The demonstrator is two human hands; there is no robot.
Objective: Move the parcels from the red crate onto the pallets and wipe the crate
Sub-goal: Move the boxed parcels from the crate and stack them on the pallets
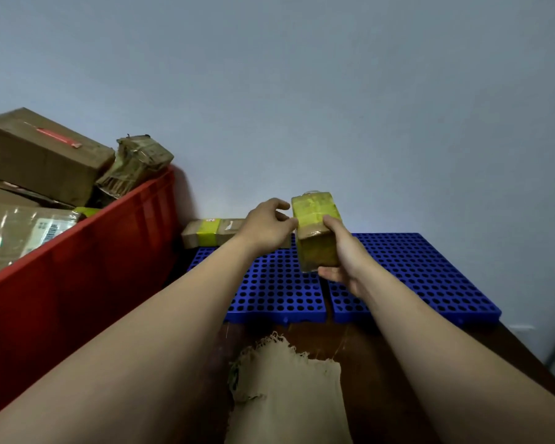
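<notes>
Right hand grips the small yellow-taped parcel from its right side and underneath. Fingers wrap the bottom end and the thumb lies up the near face, so the parcel stands on end, a bit tilted, in the air over the blue pallets.

Left hand is half curled at the parcel's upper left edge, fingertips at or on the tape. Cannot tell if it actually pinches or only steadies. Likely a two-handed hold to turn or line the parcel up before setting it down.

One parcel already lies flat at the far edge of the left pallet, against the wall. The held one probably goes beside it, filling from the back forward.

Red crate sits at left, just beside the pallets, so each carry is short. It is loaded with a big cardboard box on top, a crumpled wrapped parcel leaning on the rim, and a flat labelled parcel lower down (more may be hidden under these). Task is early by my read: most parcels are not moved yet.

Brown cloth lies on the desk in front of the pallets, between the forearms. It is presumably parked there for wiping once the crate is emptied.
</notes>
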